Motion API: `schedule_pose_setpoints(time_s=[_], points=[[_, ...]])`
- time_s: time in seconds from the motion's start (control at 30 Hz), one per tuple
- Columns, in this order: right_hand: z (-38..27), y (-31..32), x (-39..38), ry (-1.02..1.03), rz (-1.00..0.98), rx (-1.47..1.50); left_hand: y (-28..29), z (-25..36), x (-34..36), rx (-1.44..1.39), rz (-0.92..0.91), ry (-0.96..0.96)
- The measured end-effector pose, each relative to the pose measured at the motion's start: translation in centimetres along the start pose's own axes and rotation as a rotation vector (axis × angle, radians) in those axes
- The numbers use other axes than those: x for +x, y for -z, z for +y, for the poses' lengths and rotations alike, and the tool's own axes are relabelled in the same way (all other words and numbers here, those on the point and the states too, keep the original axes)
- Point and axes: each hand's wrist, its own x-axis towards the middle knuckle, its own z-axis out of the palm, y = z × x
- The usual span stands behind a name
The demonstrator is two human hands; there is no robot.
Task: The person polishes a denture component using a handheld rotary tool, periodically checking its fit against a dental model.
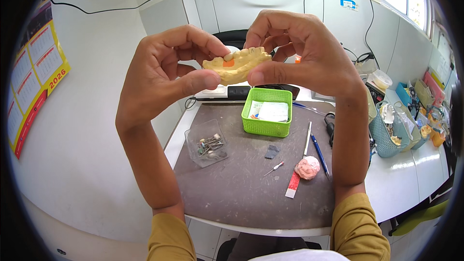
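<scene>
Both my hands hold up a yellow plaster dental model (246, 64) above the far part of the table. It is a curved row of teeth, with an orange patch below one paler tooth. My left hand (169, 63) pinches the model's left end between thumb and fingers, the index fingertip at the pale tooth. On the other end, my right hand (302, 50) has its thumb along the lower edge and its fingers behind. The right fingertips are partly hidden by the model.
On the dark mat (251, 183) lie a clear box (207, 142) of small dental burs, a green basket (267, 124) with papers, a pink lump (307, 167), a blue pen (320, 154) and a small thin tool (274, 168). Baskets (386, 135) with more models stand at right.
</scene>
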Motion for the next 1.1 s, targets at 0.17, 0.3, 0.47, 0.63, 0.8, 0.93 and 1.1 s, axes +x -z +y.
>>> schedule_pose_setpoints(time_s=[0.17, 0.3, 0.47, 0.63, 0.8, 0.93, 1.1], points=[[-0.5, 0.2, 0.0, -0.056, -0.029, -0.006, 0.2, 0.0, -0.1, -0.047, -0.018, 0.012], [-0.6, 0.2, 0.0, -0.085, -0.032, -0.026, 0.2, -0.1, -0.1, -0.083, -0.03, 0.009], [-1.0, 0.3, 0.0, -0.102, -0.033, -0.14, 0.5, -0.3, 0.2, -0.045, -0.072, -0.047], [-0.2, -0.2, 0.0, -0.089, 0.075, -0.175, -0.2, -0.4, 0.2, -0.087, 0.023, -0.048], [0.0, 0.2, -0.7, -0.027, 0.137, -0.105, -2.5, -0.4, 0.4, -0.025, 0.108, -0.079], [-1.1, -1.5, -3.6, -0.191, 0.235, -0.157, -6.8, -2.7, -1.6, -0.194, 0.255, -0.052], [1.3, -2.9, -9.0, -0.221, 0.213, -0.072, -12.4, -5.9, -4.9, -0.36, 0.269, -0.012]])
